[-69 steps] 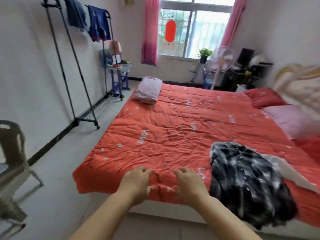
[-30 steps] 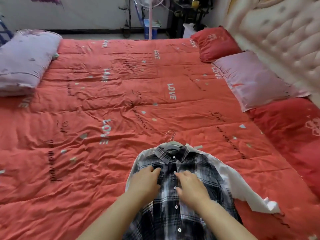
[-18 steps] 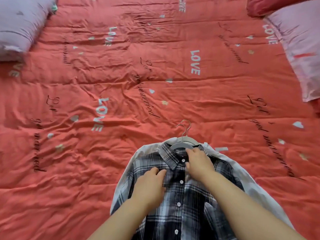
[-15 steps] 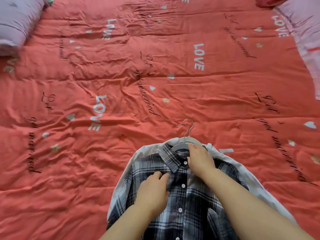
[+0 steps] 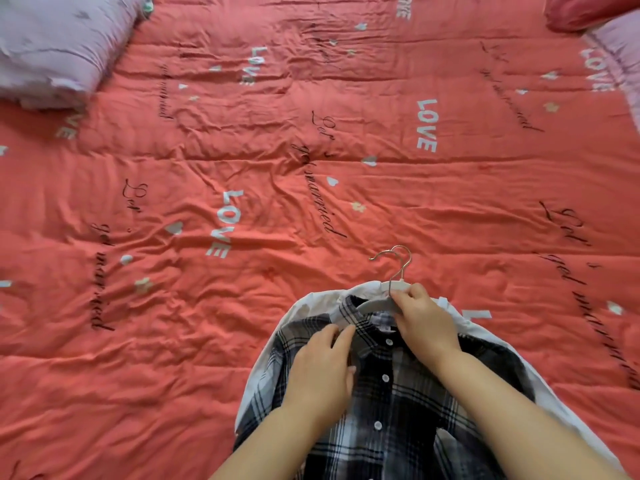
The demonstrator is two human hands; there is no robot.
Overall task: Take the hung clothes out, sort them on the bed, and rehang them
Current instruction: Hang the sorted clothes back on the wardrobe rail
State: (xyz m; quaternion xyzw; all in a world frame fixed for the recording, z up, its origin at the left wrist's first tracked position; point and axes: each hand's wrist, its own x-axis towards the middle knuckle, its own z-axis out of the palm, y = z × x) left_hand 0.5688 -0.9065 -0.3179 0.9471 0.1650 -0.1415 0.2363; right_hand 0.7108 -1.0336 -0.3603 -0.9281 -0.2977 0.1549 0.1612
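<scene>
A black-and-white plaid shirt (image 5: 398,410) lies buttoned, collar away from me, on the red bedspread (image 5: 311,168). Under it lies a white garment (image 5: 311,301) whose edges show around the shoulders. A pale hanger (image 5: 375,303) with a metal hook (image 5: 398,261) sticks out of the collar. My right hand (image 5: 426,323) is shut on the hanger's neck just below the hook. My left hand (image 5: 322,368) presses on the plaid shirt's left collar and chest, fingers holding the fabric.
A lilac pillow (image 5: 59,46) lies at the bed's far left corner. A red pillow (image 5: 588,8) and a pink one (image 5: 620,57) sit at the far right. Wide bare bedspread stretches ahead and to the left of the shirts.
My right hand has slid up from the shirt's buttons to the hanger neck and closed on it. The hanger has lifted out of the collar. My left hand moved up to the collar.
</scene>
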